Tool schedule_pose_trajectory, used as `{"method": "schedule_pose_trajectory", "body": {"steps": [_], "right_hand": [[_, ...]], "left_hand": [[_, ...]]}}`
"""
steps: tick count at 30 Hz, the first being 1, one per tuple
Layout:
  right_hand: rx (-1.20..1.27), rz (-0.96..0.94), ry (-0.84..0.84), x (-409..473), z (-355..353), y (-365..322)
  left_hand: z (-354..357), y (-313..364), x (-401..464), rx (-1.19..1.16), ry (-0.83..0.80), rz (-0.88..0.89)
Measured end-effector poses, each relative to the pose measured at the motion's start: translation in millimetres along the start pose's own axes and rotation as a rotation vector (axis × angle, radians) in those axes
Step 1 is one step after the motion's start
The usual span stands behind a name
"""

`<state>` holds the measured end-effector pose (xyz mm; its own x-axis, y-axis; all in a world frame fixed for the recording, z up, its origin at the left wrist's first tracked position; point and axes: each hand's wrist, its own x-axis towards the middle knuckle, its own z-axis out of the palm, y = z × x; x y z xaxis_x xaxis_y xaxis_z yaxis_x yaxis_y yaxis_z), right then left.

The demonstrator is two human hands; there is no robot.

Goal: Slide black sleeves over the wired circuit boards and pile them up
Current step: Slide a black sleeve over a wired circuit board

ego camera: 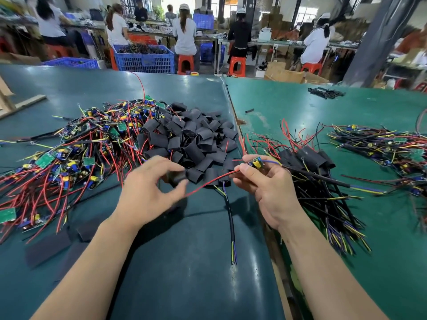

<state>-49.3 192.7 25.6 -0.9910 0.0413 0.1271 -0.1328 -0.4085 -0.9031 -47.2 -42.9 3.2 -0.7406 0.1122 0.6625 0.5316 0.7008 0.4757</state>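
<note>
Hands first: the right hand (pixel 265 181) pinches a small circuit board (pixel 253 162) between thumb and fingertips, its fingers curled round it; the left hand (pixel 150 183) is half curled at 9 o'clock from it, thumb and forefinger closing toward a black sleeve (pixel 178 177). That hand is blurred, so I cannot tell whether it has the sleeve gripped or merely touches it.

Largest of all is the green desk (pixel 184 262), in two sheets that meet in a seam running toward 12 o'clock. At 10 o'clock from the hands lies the big tangle of bare boards (pixel 69 158), red and black wires spilling everywhere. At 12 o'clock, touching that tangle, sits the heap of loose sleeves (pixel 194 135). At 2 o'clock from the right hand lies the finished pile (pixel 307 160), sleeved boards with their wires fanned out; a further heap of wired boards (pixel 379 146) rests well apart at 3 o'clock. Smaller again, the held board's red wire (pixel 208 183) runs across toward the left hand, and a black cable (pixel 230 213) trails toward 6 o'clock.

Risks, as I judge them: the red wire crosses just where the sleeve must travel, so it may snag the sleeve's mouth or double back inside. Flattened sleeves can refuse to open and catch on the board's tall parts. A light pinch could let the board twist or drop into the loose sleeves. Trailing wires might drag neighbours off the finished pile.
</note>
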Motion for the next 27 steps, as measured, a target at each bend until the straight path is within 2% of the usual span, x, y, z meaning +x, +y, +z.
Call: {"method": "schedule_pose_trajectory", "body": {"steps": [2, 4, 6, 9, 12, 15, 21, 24, 27], "right_hand": [[0.001, -0.001, -0.017, 0, 1, 0], [0.009, 0.004, -0.038, 0, 1, 0], [-0.025, 0.002, -0.022, 0, 0, 0], [-0.088, -0.006, 0.039, 2, -1, 0], [-0.067, -0.019, 0.087, 3, -2, -3], [-0.053, -0.028, 0.103, 3, -3, -5], [-0.123, -0.004, 0.037, 1, 2, 0], [-0.123, -0.015, 0.052, 1, 1, 1], [-0.087, -0.014, 0.087, 2, 0, 0]], "left_hand": [[2, 4, -5, -0.06, -0.15, 0.081], [6, 4, -7, -0.014, -0.251, 0.071], [7, 3, -7, 0.013, -0.267, 0.048], [8, 7, -5, 0.01, -0.229, 0.103], [14, 13, -8, 0.031, -0.345, 0.133], [17, 15, -7, 0.067, -0.452, 0.048], [13, 14, -9, 0.014, -0.411, 0.014], [10, 13, -8, -0.013, -0.395, -0.067], [9, 12, -7, 0.017, -0.375, -0.068]]}}
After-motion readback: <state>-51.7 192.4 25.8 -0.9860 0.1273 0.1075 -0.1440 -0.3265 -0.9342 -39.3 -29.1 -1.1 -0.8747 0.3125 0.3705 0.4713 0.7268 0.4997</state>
